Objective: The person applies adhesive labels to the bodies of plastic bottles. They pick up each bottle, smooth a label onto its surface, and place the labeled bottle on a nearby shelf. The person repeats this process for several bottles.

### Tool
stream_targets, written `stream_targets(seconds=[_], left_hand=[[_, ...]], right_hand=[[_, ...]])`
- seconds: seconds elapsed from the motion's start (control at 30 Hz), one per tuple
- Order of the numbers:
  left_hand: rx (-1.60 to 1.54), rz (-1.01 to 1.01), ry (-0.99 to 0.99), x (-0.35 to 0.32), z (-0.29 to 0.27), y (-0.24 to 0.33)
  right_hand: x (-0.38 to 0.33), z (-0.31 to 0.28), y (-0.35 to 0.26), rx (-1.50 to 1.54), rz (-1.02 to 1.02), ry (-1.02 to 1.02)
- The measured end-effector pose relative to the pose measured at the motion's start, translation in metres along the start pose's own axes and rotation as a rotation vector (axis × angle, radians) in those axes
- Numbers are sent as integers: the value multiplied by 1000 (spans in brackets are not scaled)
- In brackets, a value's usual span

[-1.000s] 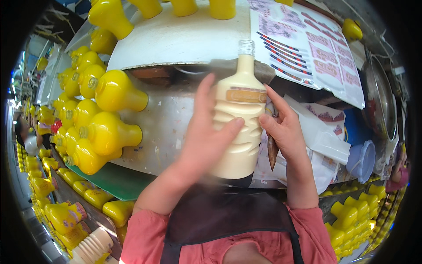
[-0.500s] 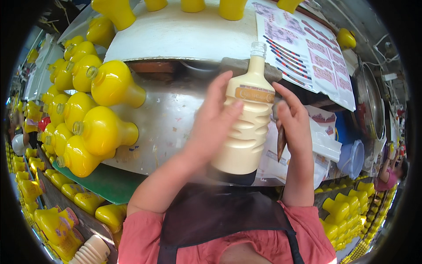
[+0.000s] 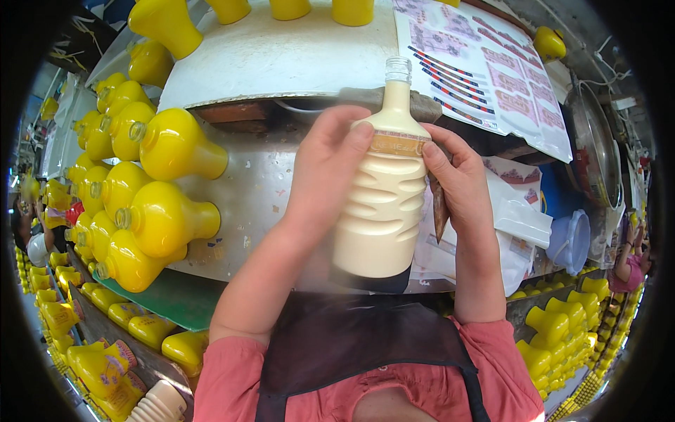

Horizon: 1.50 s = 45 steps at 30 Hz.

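A cream-coloured ribbed glass bottle [image 3: 380, 211] with a clear threaded neck lies in front of me, neck pointing away. An orange-brown band [image 3: 399, 145] wraps its shoulder. My left hand [image 3: 325, 165] is closed around the bottle's left side, thumb on the left part of the band. My right hand [image 3: 460, 169] presses thumb and fingers at the band's right end. Tucked in that same hand is a dark brown pointed tool [image 3: 439, 211], tip toward me; its upper part is hidden by the fingers.
Glossy yellow bottles [image 3: 179, 144] lie stacked at left. Sheets of printed decals [image 3: 485, 70] lie on a white board [image 3: 281, 63] at the far side. A pale blue bucket [image 3: 569, 243] stands at right. More yellow bottles [image 3: 562, 327] fill the lower right.
My right hand has come from beside the bottle onto the band's right end. My left thumb has shifted toward the band's left part. The bottle appears slightly turned and further left.
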<state>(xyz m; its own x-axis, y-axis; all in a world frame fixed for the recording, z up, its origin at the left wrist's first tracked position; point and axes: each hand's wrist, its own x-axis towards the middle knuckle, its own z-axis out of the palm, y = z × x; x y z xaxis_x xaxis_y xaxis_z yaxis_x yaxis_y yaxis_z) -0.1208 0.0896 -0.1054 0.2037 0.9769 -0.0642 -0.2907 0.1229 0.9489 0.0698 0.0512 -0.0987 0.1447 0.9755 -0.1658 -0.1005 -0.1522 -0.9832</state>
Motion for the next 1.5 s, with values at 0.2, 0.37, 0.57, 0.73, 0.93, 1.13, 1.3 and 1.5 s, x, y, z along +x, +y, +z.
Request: stream_targets(seconds=[0.2,0.37,0.57,0.73,0.93,1.13,1.3,1.5], left_hand=[[30,11,16,1,0,-4],[49,-21,-13,1,1,-3],[272,-106,-75,2,3,2],[194,-91,-81,3,4,-2],[113,-82,-107,5,3,-5],[53,-115,-126,3,2,-7],[56,-105,-127,3,3,-7],[430,62,-18,-7,7,7]], right_hand=[[0,0,-1,-39,34,6],[0,-3,-2,15,35,-34],[5,-6,2,176,166,-65],[6,-5,10,233,175,-33],[6,-5,8,278,179,-38],[5,-3,9,272,158,-38],[5,-5,11,108,55,-1],[7,-25,-21,345,0,254]])
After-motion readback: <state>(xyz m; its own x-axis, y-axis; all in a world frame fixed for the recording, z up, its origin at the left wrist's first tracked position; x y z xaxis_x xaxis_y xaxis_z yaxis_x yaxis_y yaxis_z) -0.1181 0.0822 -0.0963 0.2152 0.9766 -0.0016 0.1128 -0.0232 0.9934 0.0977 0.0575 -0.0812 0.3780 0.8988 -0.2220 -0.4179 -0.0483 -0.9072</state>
